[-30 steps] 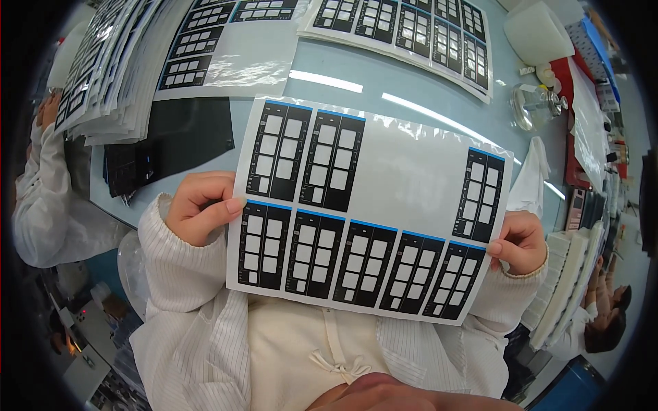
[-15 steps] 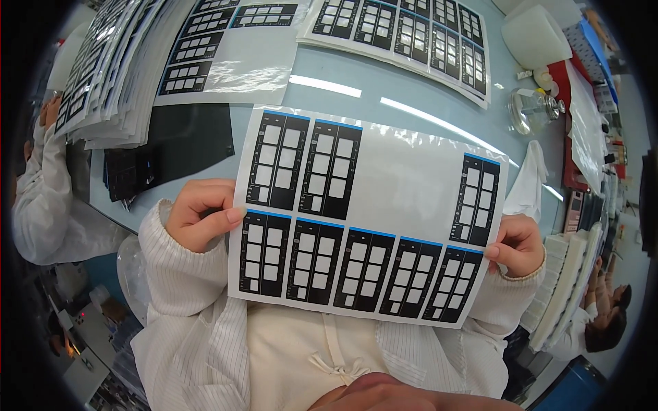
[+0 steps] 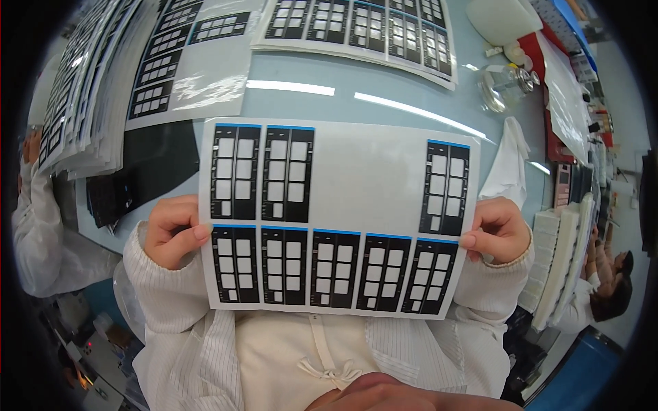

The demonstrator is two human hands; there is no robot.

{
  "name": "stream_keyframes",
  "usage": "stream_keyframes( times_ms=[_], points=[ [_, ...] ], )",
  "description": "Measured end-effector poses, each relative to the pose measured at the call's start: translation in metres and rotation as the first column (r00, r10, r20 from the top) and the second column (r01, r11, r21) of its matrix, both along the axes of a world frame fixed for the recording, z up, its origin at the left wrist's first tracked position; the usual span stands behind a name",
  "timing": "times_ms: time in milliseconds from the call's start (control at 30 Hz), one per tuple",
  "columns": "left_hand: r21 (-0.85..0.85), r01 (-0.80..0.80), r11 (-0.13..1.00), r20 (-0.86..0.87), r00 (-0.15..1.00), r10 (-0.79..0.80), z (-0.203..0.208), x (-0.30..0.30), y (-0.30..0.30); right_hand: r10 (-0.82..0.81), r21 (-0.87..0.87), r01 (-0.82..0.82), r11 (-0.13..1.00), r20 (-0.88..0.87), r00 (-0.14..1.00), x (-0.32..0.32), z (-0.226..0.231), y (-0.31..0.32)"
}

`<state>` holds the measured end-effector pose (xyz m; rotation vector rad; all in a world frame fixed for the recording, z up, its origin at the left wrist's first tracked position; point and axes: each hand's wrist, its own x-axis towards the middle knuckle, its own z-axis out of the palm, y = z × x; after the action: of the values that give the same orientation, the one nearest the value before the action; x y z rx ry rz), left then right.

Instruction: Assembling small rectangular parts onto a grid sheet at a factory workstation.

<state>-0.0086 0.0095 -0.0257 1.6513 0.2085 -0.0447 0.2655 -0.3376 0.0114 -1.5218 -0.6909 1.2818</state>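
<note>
Between my two hands I hold up a white sheet of stickers (image 3: 370,178), printed with black rectangular labels that have white windows and blue top edges. A gap without labels shows in its upper row, right of the middle. My left hand (image 3: 174,231) pinches the left edge, thumb on the front. On the opposite edge my right hand (image 3: 499,231) has the same kind of pinch. The fingers behind the sheet are hidden.
A thick pile of label sheets (image 3: 89,89) stands at far left, beside a partly used sheet (image 3: 212,82). Another stack (image 3: 356,51) lies at the back. A glass bottle (image 3: 504,88), a white cloth (image 3: 506,164) and a red container (image 3: 558,133) are at right. Other people sit on both sides.
The sheet now sits more level, its right side raised relative to the left. Both hands still grip it. The whole view has shifted, with the table things farther left.
</note>
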Motion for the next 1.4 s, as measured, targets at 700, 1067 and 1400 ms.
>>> stream_keyframes(
  times_ms=[700,1067,1400],
  points=[
    [-0.009,-0.063,0.998,-0.005,0.998,0.063,-0.002,0.000,0.000,-0.130,-0.085,0.121,0.989,-0.114,0.985,-0.004,0.003,0.001],
    [-0.020,-0.139,0.990,0.003,0.990,0.139,-0.006,-0.004,0.000,-0.204,-0.094,0.197,0.976,-0.070,0.976,-0.004,-0.003,-0.002],
    [-0.106,-0.178,0.978,-0.005,0.984,0.178,-0.001,-0.001,-0.004,-0.199,0.021,0.200,0.980,-0.049,0.979,0.000,-0.018,-0.009]
  ],
)
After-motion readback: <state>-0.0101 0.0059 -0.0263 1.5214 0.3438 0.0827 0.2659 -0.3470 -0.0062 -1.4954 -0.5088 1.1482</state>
